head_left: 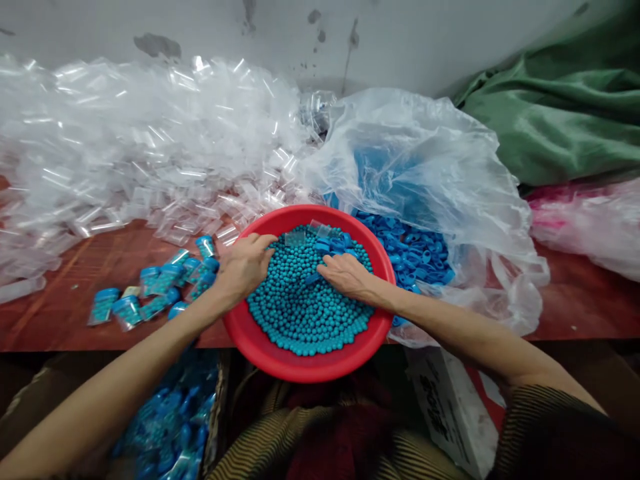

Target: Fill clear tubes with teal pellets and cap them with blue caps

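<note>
Beads (300, 307) in basin (307, 370); bag (480, 200) right, behind.

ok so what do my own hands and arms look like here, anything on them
Your left hand and right hand are bare, with no gloves, and neither wrist shows a watch or bracelet. On the right arm, a dark fabric sleeve with thin yellowish stripes ends near the elbow. The left forearm is uncovered as far as the picture shows; its sleeve is out of view.
</note>
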`<state>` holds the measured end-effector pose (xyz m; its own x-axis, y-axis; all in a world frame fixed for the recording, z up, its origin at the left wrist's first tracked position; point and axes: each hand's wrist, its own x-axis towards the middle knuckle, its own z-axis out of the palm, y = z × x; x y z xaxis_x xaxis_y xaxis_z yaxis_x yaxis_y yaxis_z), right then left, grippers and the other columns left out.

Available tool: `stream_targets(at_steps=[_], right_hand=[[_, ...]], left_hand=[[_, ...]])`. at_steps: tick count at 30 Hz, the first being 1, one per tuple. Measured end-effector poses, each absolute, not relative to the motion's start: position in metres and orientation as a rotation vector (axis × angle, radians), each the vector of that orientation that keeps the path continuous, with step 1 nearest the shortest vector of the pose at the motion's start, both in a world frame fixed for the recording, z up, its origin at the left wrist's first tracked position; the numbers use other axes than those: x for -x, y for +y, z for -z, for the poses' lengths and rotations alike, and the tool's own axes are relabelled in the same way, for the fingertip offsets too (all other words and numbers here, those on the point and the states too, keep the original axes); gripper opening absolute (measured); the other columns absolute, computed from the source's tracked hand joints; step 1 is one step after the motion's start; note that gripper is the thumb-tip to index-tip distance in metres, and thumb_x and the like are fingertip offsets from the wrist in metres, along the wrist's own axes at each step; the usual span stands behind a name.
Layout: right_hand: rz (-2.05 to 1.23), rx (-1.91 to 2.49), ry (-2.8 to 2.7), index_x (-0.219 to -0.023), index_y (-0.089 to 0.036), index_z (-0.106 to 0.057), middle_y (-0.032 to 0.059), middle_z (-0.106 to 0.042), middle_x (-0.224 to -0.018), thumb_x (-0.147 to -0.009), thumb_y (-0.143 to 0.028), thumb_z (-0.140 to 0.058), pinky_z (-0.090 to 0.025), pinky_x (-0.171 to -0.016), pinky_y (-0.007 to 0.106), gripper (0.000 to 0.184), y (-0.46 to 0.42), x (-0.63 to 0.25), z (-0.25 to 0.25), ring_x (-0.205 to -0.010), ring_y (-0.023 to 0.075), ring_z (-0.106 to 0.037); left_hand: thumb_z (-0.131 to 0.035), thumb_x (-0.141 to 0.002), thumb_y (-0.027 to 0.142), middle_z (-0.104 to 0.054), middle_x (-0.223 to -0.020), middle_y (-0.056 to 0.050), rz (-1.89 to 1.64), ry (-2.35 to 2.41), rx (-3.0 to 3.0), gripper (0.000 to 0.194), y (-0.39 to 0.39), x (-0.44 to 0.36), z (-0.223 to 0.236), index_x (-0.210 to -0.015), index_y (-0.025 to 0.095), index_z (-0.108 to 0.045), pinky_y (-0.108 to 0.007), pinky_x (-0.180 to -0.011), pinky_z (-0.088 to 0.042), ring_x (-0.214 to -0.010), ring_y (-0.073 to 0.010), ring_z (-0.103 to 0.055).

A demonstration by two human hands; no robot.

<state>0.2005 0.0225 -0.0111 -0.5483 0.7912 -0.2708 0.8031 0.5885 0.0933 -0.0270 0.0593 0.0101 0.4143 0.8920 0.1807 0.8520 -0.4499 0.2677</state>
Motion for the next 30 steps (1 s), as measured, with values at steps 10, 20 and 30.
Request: stream_targets(at_steps=[10,20,30], right_hand=[[-0.031,-1.518,2.530,-0.104,-0.015,-0.057,0.0129,-0.060,-0.097,-0.094,-0.017,-0.028,-0.035,-0.070,0.036,0.031,0.016,-0.205,0.010,-0.086,0.0246,-0.055],[0.169,-1.540,2.590,-0.100,-0.012,-0.059,0.0141,-0.063,-0.095,-0.092,-0.011,-0.027,-0.037,-0.074,0.037,0.032,0.034,-0.180,0.025,-0.089,0.0261,-0.055],[0.448,-1.778,2.638,-0.102,-0.017,-0.053,0.0065,-0.066,-0.091,-0.096,-0.029,-0.038,-0.035,-0.067,0.025,0.021,-0.004,-0.223,-0.016,-0.085,0.0180,-0.061]], left_hand=[[-0.045,-0.086,0.028,-0.056,-0.116,-0.018,0.234,1.470,-2.543,0.035,0.114,-0.042,0.016,-0.117,0.011,-0.049,-0.037,-0.084,-0.043,-0.105,-0.0301,-0.056],[-0.055,-0.074,0.024,-0.065,-0.107,-0.018,0.411,1.474,-2.358,0.034,0.115,-0.047,0.018,-0.105,0.013,-0.055,-0.033,-0.079,-0.046,-0.100,-0.0296,-0.062],[-0.068,-0.068,0.020,-0.060,-0.062,-0.001,0.364,1.319,-1.841,0.014,0.081,-0.024,0.035,-0.075,0.012,-0.060,-0.023,-0.049,-0.041,-0.057,-0.0150,-0.057]])
